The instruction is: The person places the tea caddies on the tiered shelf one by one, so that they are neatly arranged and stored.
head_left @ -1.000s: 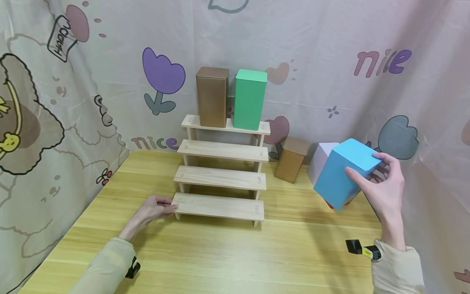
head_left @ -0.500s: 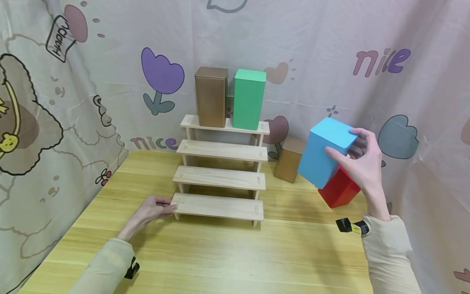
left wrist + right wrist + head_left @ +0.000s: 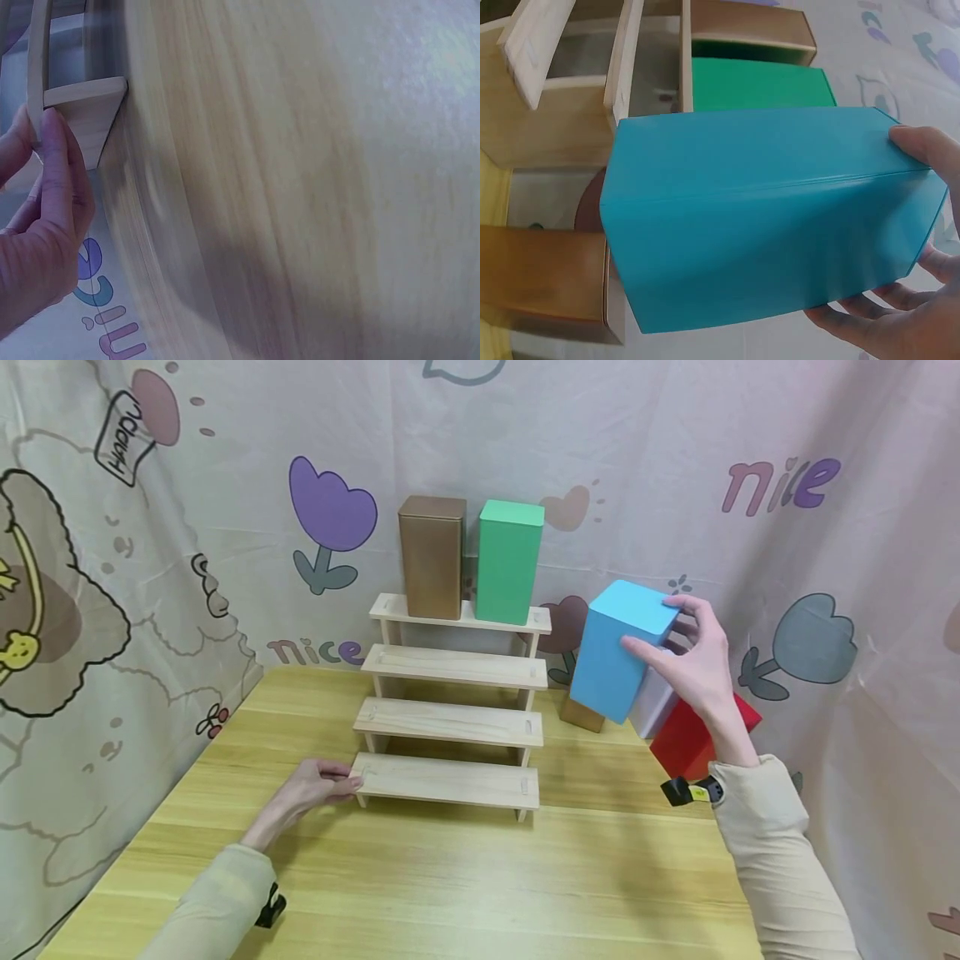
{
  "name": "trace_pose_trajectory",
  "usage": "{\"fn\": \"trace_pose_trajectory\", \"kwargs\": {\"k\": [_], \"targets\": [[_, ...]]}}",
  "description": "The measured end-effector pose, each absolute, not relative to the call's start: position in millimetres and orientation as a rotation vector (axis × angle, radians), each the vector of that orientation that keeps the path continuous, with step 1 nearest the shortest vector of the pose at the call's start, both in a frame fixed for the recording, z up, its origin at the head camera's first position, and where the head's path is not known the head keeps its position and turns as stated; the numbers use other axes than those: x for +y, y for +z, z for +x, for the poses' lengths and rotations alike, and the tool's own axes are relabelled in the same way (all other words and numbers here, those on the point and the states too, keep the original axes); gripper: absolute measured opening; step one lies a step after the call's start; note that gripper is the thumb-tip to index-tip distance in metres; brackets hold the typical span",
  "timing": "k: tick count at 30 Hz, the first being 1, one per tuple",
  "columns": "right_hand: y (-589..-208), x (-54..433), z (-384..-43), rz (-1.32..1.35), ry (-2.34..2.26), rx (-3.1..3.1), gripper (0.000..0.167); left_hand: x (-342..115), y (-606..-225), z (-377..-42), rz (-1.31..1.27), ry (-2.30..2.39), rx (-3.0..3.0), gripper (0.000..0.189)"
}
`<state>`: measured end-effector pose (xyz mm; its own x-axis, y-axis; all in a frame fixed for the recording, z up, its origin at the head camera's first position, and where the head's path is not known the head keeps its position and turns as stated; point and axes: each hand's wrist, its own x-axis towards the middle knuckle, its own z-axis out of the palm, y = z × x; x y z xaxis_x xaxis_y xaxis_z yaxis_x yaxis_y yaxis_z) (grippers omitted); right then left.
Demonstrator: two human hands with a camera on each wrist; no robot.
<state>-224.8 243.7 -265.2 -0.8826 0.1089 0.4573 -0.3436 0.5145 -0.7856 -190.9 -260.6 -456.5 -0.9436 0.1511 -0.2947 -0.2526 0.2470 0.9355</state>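
Note:
My right hand (image 3: 697,656) grips a blue box (image 3: 618,652) between thumb and fingers, tilted and held up in the air right of a stepped wooden stand (image 3: 446,781). In the right wrist view the blue box (image 3: 765,217) fills the middle, thumb on one side and fingers beneath. At the stand's lowest step, my left hand (image 3: 318,789) pinches the left end of the board. The left wrist view shows that same hand (image 3: 52,187) with thumb and fingers on the board's edge. A brown box (image 3: 432,560) and a green box (image 3: 510,564) stand upright on the top step.
Behind the held box, a second brown box (image 3: 582,716) stands partly hidden on the wooden table (image 3: 450,893). A white box (image 3: 651,703) and a red box (image 3: 686,743) sit to its right, partly covered by the right arm. A patterned cloth (image 3: 637,435) hangs behind.
My right hand has carried the blue box left and upward, toward the stand, bringing the red box into view and covering more of the second brown box. The left hand stays in place.

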Motion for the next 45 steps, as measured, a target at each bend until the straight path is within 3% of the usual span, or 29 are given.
{"fn": "trace_pose_trajectory", "kwargs": {"k": [45], "targets": [[-248.1, 138.2, -268.5, 0.554, 1.69, -2.243, 0.068, -260.9, -457.0, -189.7, -0.096, 1.696, 2.248, 0.046]]}}
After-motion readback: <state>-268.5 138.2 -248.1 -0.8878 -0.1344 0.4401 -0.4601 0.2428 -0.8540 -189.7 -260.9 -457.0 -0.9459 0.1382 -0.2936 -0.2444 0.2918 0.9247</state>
